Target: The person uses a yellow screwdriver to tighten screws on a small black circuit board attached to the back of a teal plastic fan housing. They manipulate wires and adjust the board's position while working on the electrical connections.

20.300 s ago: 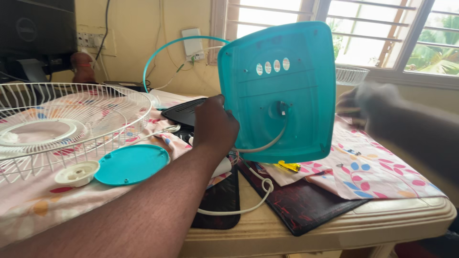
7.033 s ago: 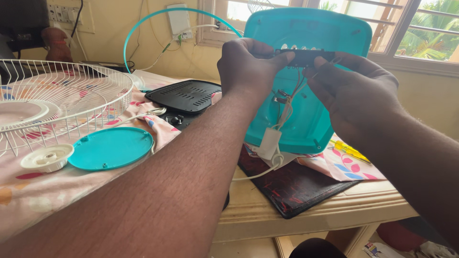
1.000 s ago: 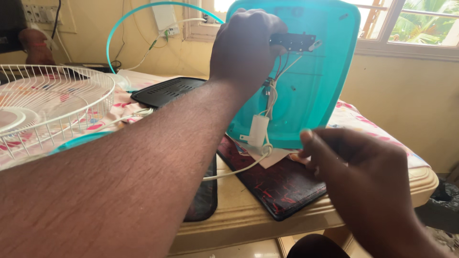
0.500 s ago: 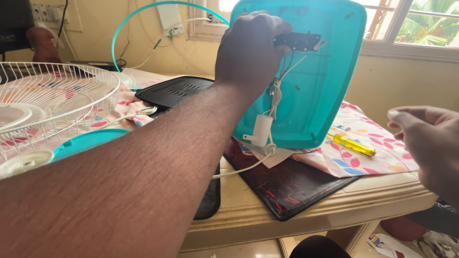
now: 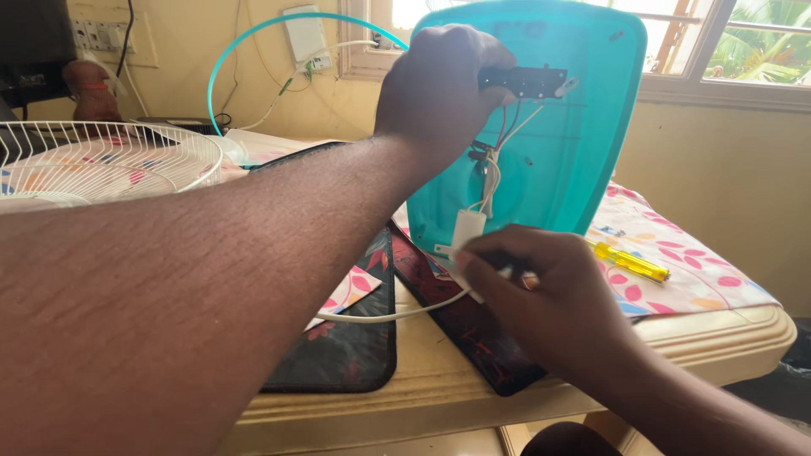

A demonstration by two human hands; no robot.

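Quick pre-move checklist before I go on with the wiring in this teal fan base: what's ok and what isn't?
1. Teal base held upright by left hand: ok.
2. Black switch strip pinned at the top under the left fingers: ok.
3. Right hand at the white block on the wires: ok; grip cannot tell.
4. White cord lies slack across the table, free of the hands: ok.
5. Yellow screwdriver on the floral cloth, near the right hand: ok.

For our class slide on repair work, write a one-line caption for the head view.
Left hand steadies an upright teal fan base at its black switch block; right hand touches the white capacitor.
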